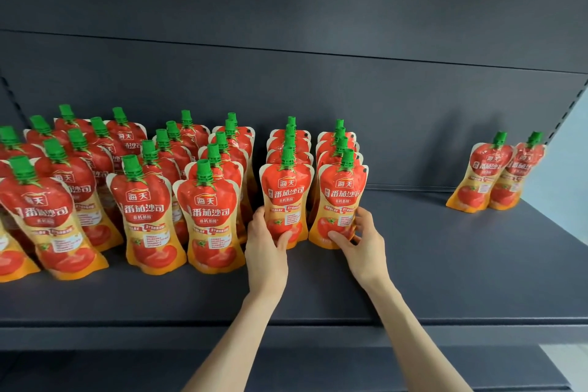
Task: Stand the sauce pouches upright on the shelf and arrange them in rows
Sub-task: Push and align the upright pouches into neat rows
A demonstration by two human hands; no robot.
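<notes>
Red and orange sauce pouches with green caps stand upright on the dark shelf [413, 264] in several front-to-back rows. My left hand [265, 245] grips the lower part of a row's front pouch [286, 197]. My right hand [359, 239] holds the base of the neighbouring row's front pouch [342, 200]. Both pouches stand on the shelf with more pouches lined up behind them. Further rows [127, 188] fill the shelf's left side. Two pouches [496, 172] stand apart at the far right near the back wall.
The dark back panel [318, 89] closes the shelf behind. A perforated upright [569, 108] marks the right end. The shelf's front lip [127, 331] runs below my forearms. Bare shelf lies between my right hand and the two far pouches.
</notes>
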